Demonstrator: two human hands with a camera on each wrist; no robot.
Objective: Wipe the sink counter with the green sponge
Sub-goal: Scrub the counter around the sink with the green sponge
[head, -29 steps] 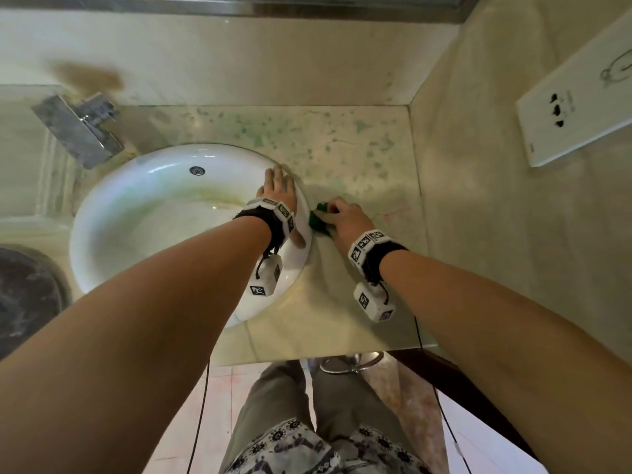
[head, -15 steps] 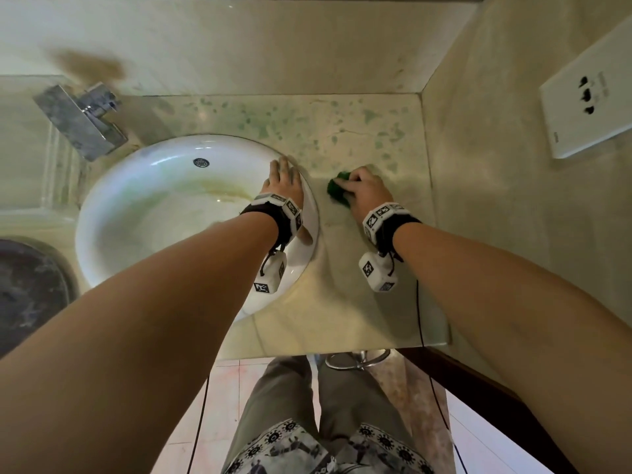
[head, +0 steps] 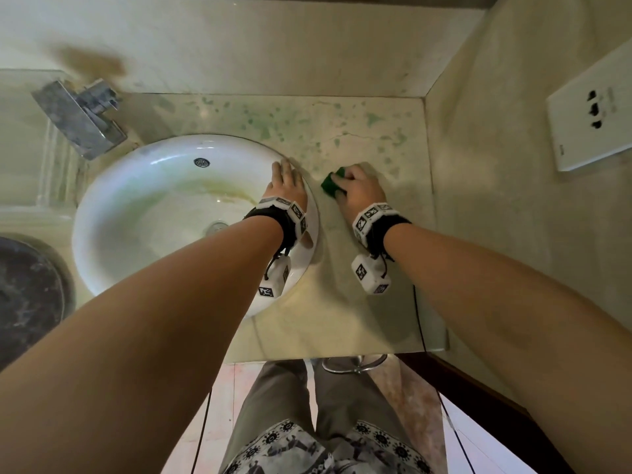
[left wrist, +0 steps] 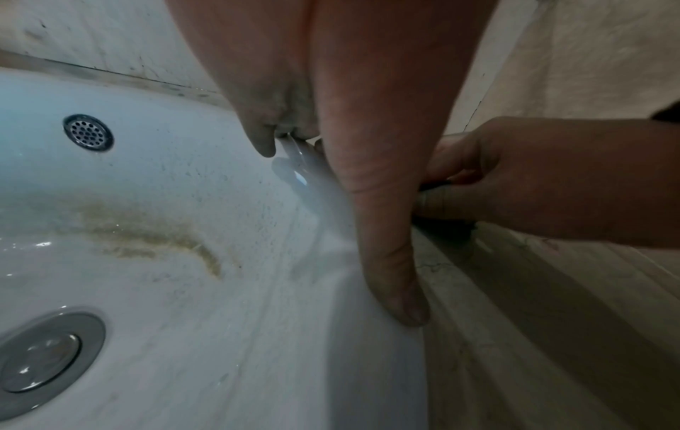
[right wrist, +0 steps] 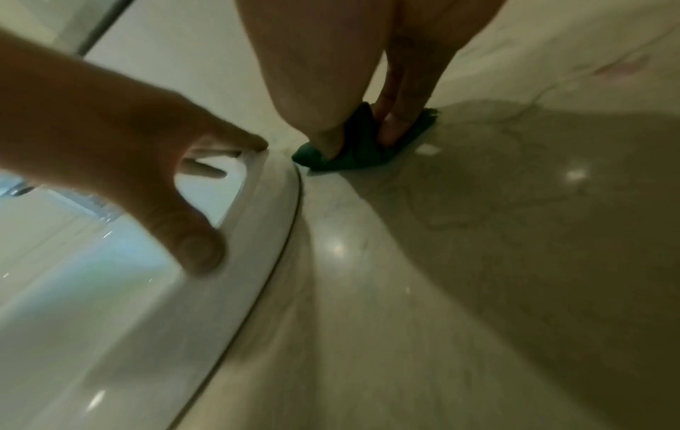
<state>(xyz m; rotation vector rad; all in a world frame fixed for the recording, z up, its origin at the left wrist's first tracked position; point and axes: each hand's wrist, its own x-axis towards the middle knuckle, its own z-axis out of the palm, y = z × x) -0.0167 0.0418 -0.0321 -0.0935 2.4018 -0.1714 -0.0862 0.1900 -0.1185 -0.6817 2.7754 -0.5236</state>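
The green sponge (head: 332, 183) lies on the pale marble sink counter (head: 359, 313), just right of the basin. My right hand (head: 359, 189) grips it, thumb on one side and fingers on the other, and presses it to the stone; the right wrist view shows the sponge (right wrist: 359, 148) folded under those fingers. Green spots mark the counter behind the sponge. My left hand (head: 285, 186) rests flat with straight fingers on the right rim of the white basin (head: 113, 213), holding nothing. In the left wrist view the left hand (left wrist: 353, 174) sits on that rim with the right hand (left wrist: 533, 180) beside it.
A metal faucet (head: 80, 118) stands at the back left of the basin. A tiled side wall with a white socket plate (head: 591, 111) closes the counter on the right. The back wall runs behind it. A dark round bin (head: 30, 299) sits left.
My right hand has pushed the sponge away from me along the counter, toward the green spots at the back. The left hand has stayed on the basin rim.
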